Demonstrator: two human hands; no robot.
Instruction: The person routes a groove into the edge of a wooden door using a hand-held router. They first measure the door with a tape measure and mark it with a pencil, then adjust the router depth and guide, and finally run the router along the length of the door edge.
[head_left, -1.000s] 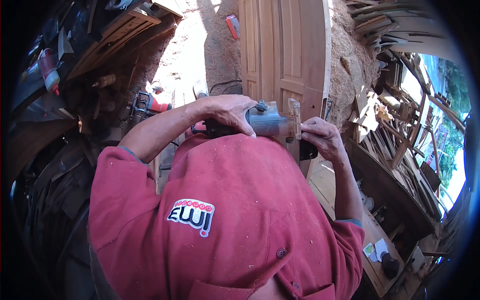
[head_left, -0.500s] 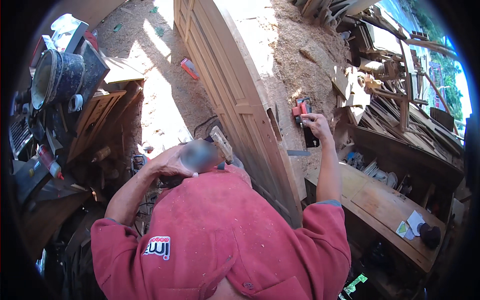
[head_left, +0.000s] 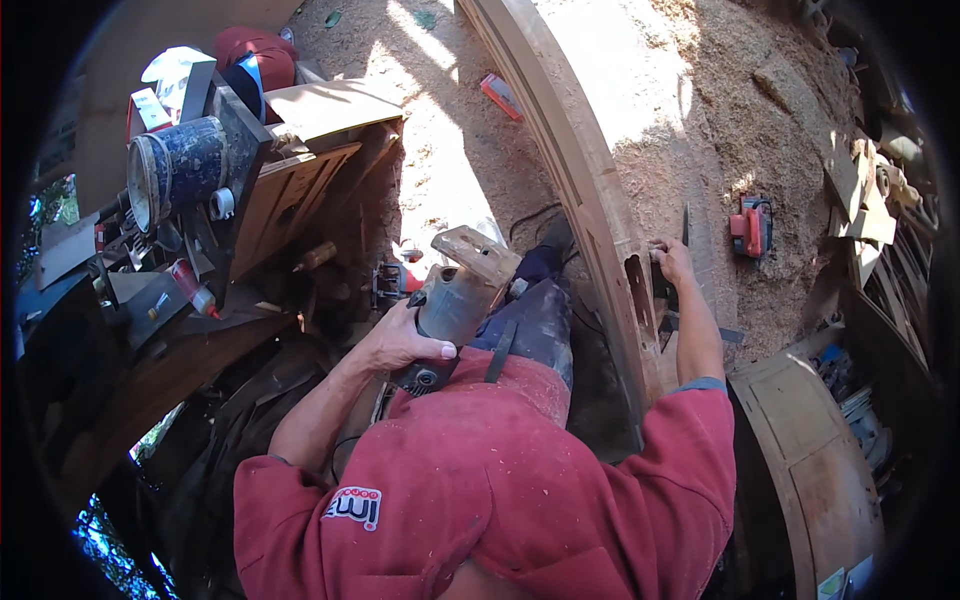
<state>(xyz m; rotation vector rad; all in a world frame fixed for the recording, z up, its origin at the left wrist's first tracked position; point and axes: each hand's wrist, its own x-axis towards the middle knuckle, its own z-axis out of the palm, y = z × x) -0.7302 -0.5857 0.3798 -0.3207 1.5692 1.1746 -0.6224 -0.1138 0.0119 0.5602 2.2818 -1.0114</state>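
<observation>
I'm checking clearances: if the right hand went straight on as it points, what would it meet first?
Probably the wooden door's edge, just left of the right hand; depth is unclear, so its fingertips may be touching it.

Here's the power tool [head_left: 452, 308], grey barrel, dusty tan base plate [head_left: 475, 253] uppermost, held tilted left of the wooden door [head_left: 578, 125], which stands narrow edge up, a long slot [head_left: 638, 287] open near its closer end!

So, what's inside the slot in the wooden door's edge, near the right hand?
The slot shows a dark recess; I can't make out any object in it. Shadow and the wooden door itself hide its depth. The right hand is beside it.
</observation>
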